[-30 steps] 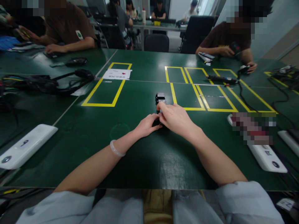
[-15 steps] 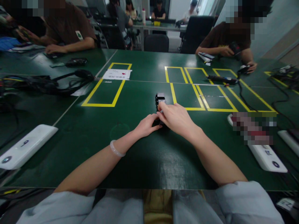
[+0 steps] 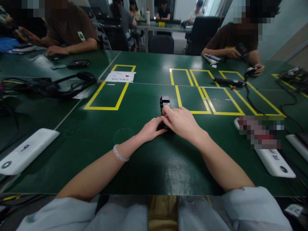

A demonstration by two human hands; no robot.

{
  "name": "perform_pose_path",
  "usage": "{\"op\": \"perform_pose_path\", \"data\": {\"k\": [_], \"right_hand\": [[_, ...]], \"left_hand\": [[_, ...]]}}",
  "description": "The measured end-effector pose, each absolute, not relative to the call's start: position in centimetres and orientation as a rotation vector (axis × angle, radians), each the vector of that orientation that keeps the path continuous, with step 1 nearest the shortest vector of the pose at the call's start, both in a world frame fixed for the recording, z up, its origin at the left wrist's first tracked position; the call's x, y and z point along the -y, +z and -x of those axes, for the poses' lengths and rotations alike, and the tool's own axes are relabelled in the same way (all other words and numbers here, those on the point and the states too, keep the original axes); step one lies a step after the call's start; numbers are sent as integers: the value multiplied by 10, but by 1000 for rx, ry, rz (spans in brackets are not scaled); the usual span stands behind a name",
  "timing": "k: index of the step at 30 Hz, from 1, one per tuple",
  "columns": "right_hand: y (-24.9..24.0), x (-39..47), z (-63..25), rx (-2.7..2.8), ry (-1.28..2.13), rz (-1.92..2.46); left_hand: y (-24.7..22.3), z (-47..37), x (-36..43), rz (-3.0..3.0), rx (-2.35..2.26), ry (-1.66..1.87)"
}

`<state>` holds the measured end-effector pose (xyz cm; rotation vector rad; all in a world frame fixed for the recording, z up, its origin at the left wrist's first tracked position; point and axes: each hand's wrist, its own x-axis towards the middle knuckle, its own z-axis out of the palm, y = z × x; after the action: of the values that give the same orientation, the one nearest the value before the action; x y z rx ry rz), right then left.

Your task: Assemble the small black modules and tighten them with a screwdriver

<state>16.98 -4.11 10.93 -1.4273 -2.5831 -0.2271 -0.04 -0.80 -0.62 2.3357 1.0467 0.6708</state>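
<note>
A small black and grey device (image 3: 165, 100) rests on the green table (image 3: 149, 166), its near part covered by my hands. My left hand (image 3: 151, 129), below a pale bracelet (image 3: 119, 154), holds its near end between thumb and fingers. From the right, my right hand (image 3: 181, 123) closes over the device, fingers bent onto its upper side. The fingertips of both hands meet there, and what lies under them is hidden.
Yellow tape outlines (image 3: 101, 108) mark the table, one under a white paper (image 3: 121, 76). Black cables (image 3: 60, 86) lie left. White numbered cases (image 3: 29, 150) flank me. A black tool (image 3: 229, 82) lies right. Across the table, a person's hands (image 3: 234, 53) hold something dark.
</note>
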Motion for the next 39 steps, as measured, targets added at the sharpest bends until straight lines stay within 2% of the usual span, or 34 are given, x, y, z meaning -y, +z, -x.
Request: {"op": "perform_pose_path", "data": {"k": [39], "right_hand": [[110,42,-169,2568,-168,1428]], "left_hand": [[-6,1,7,-2350,-1017,685]]}}
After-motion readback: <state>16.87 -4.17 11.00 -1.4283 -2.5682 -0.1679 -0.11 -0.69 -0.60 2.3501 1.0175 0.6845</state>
